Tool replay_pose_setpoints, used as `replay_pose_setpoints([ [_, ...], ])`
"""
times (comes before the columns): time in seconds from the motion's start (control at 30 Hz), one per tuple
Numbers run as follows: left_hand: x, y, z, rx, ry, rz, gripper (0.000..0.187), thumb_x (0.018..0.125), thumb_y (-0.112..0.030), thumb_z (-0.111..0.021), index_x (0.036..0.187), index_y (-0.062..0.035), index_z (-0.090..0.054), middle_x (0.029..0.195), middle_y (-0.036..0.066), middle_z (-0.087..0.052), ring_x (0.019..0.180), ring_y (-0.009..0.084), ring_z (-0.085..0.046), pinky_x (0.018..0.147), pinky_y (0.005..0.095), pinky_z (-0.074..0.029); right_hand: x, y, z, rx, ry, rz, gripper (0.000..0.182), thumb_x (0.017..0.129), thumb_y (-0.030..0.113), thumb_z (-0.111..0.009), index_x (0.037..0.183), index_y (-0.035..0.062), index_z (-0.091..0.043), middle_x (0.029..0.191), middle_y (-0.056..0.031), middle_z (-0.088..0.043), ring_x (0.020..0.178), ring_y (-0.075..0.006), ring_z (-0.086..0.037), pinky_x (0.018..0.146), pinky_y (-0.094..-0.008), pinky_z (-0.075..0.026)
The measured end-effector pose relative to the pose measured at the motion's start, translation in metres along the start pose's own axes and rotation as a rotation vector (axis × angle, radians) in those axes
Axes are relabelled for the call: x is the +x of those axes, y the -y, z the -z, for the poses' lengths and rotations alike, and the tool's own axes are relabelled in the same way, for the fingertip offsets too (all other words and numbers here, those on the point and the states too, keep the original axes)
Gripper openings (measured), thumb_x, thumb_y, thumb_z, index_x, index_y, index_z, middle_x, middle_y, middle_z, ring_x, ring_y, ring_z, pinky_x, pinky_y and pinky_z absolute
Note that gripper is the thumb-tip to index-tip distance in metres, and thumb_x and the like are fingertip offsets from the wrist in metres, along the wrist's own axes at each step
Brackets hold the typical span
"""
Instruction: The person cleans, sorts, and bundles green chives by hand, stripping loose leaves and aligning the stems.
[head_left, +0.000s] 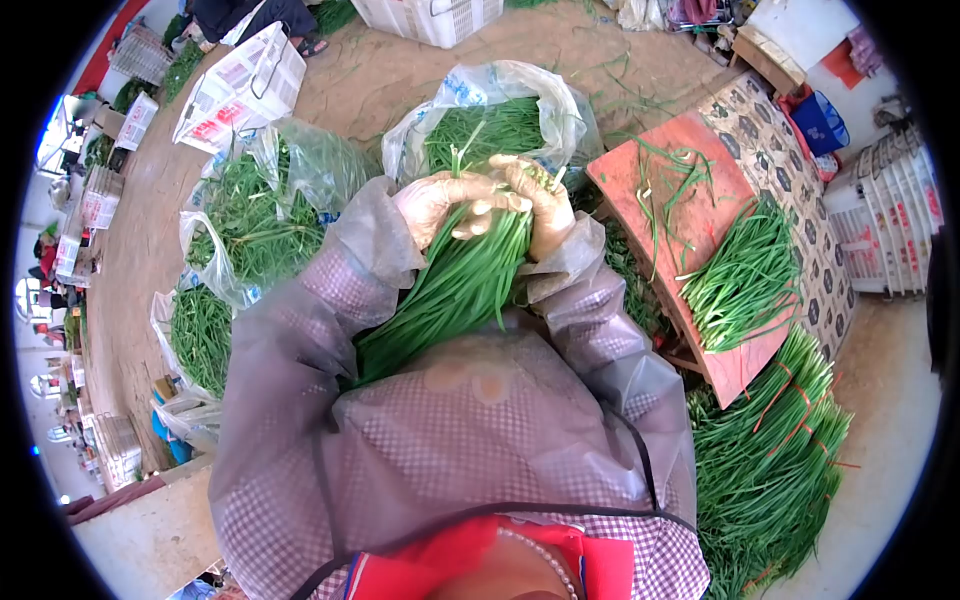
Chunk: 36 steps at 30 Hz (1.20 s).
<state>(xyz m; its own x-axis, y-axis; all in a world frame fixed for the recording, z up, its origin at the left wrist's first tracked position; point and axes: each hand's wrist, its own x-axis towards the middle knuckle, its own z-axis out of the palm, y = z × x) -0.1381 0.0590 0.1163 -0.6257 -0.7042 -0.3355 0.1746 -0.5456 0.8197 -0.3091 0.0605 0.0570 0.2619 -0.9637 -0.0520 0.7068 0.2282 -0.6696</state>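
Observation:
Both gloved hands hold one bunch of long green stalks in front of my chest. My left hand wraps the bunch near its cut ends from the left side. On the other side, my right hand closes round the same ends, its fingers meeting those of the other hand. The leaves hang down and to the left across my apron. A loose pile of similar stalks lies on the red board at the right, with a few scattered leaves farther up.
Plastic bags of greens stand ahead and at the left. Tied bundles are stacked below the board. White crates stand farther off, with more crates at the right. A seated person is partly visible at the top left.

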Motion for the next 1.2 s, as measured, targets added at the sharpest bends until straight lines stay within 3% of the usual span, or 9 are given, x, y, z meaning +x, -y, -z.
replay_pose_setpoints([
  [0.3, -0.012, 0.001, -0.005, -0.421, -0.012, -0.159, 0.017, 0.092, -0.019, -0.050, 0.083, -0.0048, -0.053, 0.095, 0.013, -0.061, 0.048, 0.0086, -0.040, 0.041, 0.0191, -0.033, 0.000, 0.001, 0.000, 0.027, 0.048, 0.033, 0.026, 0.083, 0.014, -0.064, 0.105, -0.0012, -0.062, 0.084, -0.0082, -0.064, 0.077, -0.0177, -0.062, 0.072, -0.0286, -0.050],
  [0.43, -0.030, -0.001, -0.001, 0.177, -0.048, -0.114, 0.017, 0.090, -0.022, -0.058, 0.094, -0.0052, -0.058, 0.091, 0.003, -0.060, 0.061, 0.0064, -0.047, 0.054, 0.0191, -0.042, 0.001, -0.003, -0.001, 0.024, -0.095, 0.041, 0.025, 0.081, 0.011, -0.065, 0.103, -0.0019, -0.062, 0.082, -0.0095, -0.063, 0.075, -0.0181, -0.061, 0.068, -0.0299, -0.050],
  [0.5, -0.030, 0.014, -0.011, 0.504, -0.019, -0.166, 0.029, 0.082, -0.017, -0.071, 0.106, -0.0038, -0.061, 0.099, -0.002, -0.061, 0.093, 0.0056, -0.054, 0.084, 0.0225, -0.044, 0.001, 0.000, -0.005, 0.039, -0.122, 0.007, 0.025, 0.081, 0.010, -0.065, 0.102, -0.0022, -0.061, 0.082, -0.0097, -0.062, 0.076, -0.0183, -0.061, 0.067, -0.0309, -0.050],
  [0.57, -0.031, 0.031, -0.022, 0.491, -0.074, -0.188, 0.038, 0.077, -0.022, -0.076, 0.107, -0.0033, -0.062, 0.102, 0.001, -0.063, 0.092, 0.0089, -0.057, 0.084, 0.0245, -0.045, 0.002, 0.001, -0.010, 0.043, -0.159, -0.034, 0.023, 0.081, 0.010, -0.065, 0.101, -0.0020, -0.061, 0.081, -0.0095, -0.062, 0.076, -0.0188, -0.061, 0.067, -0.0308, -0.050],
  [0.6, -0.027, 0.032, -0.018, 1.146, -0.044, -0.442, 0.042, 0.073, -0.025, -0.077, 0.107, -0.0048, -0.062, 0.100, 0.005, -0.064, 0.089, 0.0163, -0.062, 0.080, 0.0275, -0.047, 0.002, 0.002, -0.013, 0.052, -0.182, -0.048, 0.021, 0.081, 0.009, -0.065, 0.099, -0.0014, -0.061, 0.081, -0.0094, -0.062, 0.074, -0.0191, -0.061, 0.066, -0.0308, -0.050],
  [0.7, -0.030, 0.046, -0.023, 1.540, -0.209, -0.465, 0.037, 0.072, -0.027, -0.076, 0.100, -0.0067, -0.064, 0.087, 0.009, -0.058, 0.080, 0.0269, -0.061, 0.068, 0.0350, -0.049, 0.003, 0.000, -0.014, 0.033, -0.204, -0.052, 0.020, 0.081, 0.008, -0.066, 0.098, -0.0013, -0.062, 0.079, -0.0092, -0.062, 0.071, -0.0194, -0.061, 0.064, -0.0311, -0.050],
  [0.83, -0.031, 0.047, -0.021, 1.532, -0.227, -0.500, 0.028, 0.076, -0.019, -0.074, 0.097, -0.0055, -0.063, 0.082, 0.008, -0.056, 0.077, 0.0226, -0.061, 0.068, 0.0330, -0.047, 0.003, -0.003, -0.006, -0.021, -0.122, 0.006, 0.023, 0.084, 0.014, -0.064, 0.101, -0.0006, -0.060, 0.082, -0.0082, -0.061, 0.078, -0.0207, -0.061, 0.070, -0.0324, -0.050],
  [0.97, -0.042, 0.032, -0.012, 0.472, 0.007, -0.213, 0.013, 0.082, -0.010, -0.070, 0.091, -0.0037, -0.062, 0.088, -0.001, -0.058, 0.087, 0.0064, -0.053, 0.079, 0.0241, -0.042, 0.012, 0.018, 0.004, 0.185, -0.227, 0.076, 0.016, 0.077, 0.007, -0.069, 0.089, -0.0004, -0.062, 0.072, -0.0079, -0.059, 0.065, -0.0219, -0.060, 0.059, -0.0335, -0.051],
  [1.2, -0.064, 0.034, 0.012, 0.381, 0.099, -0.006, 0.020, 0.080, -0.016, -0.074, 0.084, 0.0005, -0.063, 0.075, 0.004, -0.062, 0.071, 0.0108, -0.057, 0.070, 0.0253, -0.046, 0.021, 0.157, 0.002, 0.006, -0.236, 0.549, 0.022, 0.080, 0.012, -0.068, 0.095, -0.0015, -0.060, 0.076, -0.0088, -0.057, 0.069, -0.0219, -0.058, 0.062, -0.0340, -0.051],
])
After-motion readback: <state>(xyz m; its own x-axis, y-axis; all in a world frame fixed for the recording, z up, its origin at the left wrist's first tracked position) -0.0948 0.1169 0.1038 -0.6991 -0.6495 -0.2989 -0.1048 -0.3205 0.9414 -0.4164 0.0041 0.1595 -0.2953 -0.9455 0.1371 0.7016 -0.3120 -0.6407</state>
